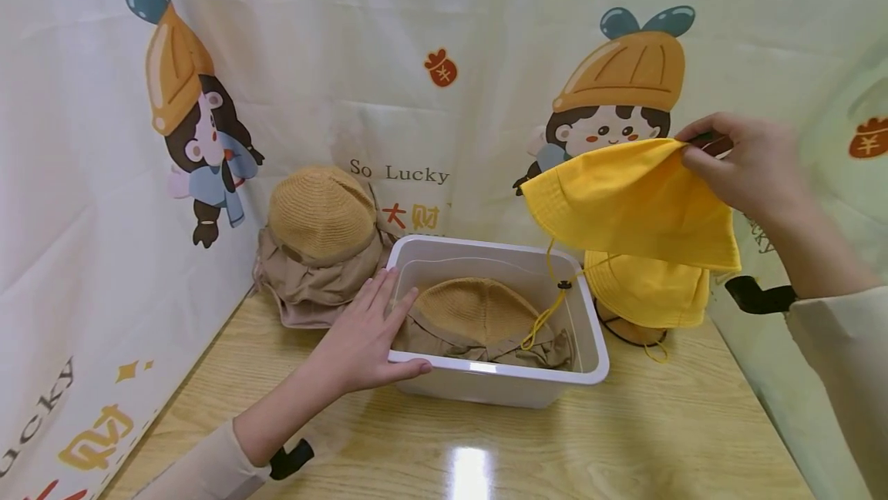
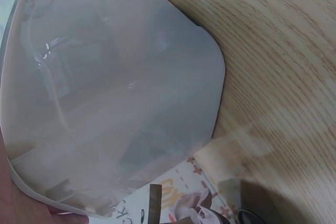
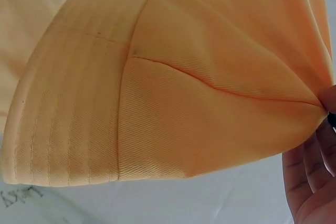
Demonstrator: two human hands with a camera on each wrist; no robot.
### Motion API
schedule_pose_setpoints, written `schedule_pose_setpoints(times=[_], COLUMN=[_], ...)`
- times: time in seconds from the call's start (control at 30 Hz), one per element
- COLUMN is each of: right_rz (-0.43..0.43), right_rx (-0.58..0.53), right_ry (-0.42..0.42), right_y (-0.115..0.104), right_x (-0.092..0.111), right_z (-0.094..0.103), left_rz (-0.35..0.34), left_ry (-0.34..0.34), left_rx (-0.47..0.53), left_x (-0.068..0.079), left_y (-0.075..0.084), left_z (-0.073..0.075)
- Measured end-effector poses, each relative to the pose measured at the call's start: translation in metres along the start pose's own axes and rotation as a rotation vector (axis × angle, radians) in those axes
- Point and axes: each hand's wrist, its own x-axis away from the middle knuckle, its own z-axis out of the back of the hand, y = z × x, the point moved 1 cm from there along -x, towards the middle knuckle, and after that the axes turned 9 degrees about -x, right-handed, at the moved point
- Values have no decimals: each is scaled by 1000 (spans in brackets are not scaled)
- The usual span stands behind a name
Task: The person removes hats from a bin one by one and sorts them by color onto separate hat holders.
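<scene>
Yellow hat (image 1: 610,199), pinched in the right hand (image 1: 756,169): matt cloth, finely ribbed. Bin (image 1: 486,390), under the left hand (image 1: 368,338): smooth, glossy plastic. Table (image 1: 624,438), below both hands: wood-grained, shiny.

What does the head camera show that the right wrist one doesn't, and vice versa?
Only the head view shows the left hand on a white rectangular plastic bin, with a tan woven, brown-trimmed hat inside.

Only the right wrist view shows the fine weave of the yellow cloth bucket hat and the finger creases of the right hand.

Both show that hand pinching the hat's crown, with another yellow cloth hat nearby.
</scene>
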Motion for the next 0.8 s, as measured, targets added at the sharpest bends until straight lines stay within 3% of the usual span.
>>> schedule_pose_setpoints(times=[0.43, 0.63, 0.8], right_rz=[-103, -122, -113], right_rx=[210, 292, 328], right_ry=[63, 67, 125], right_y=[25, 32, 36], right_x=[-11, -11, -12], right_z=[19, 24, 30], left_rz=[2, 2, 0], left_ry=[2, -1, 8], left_rx=[-13, -15, -11], left_x=[0, 0, 0], left_y=[-1, -1, 0], left_z=[-2, -2, -3])
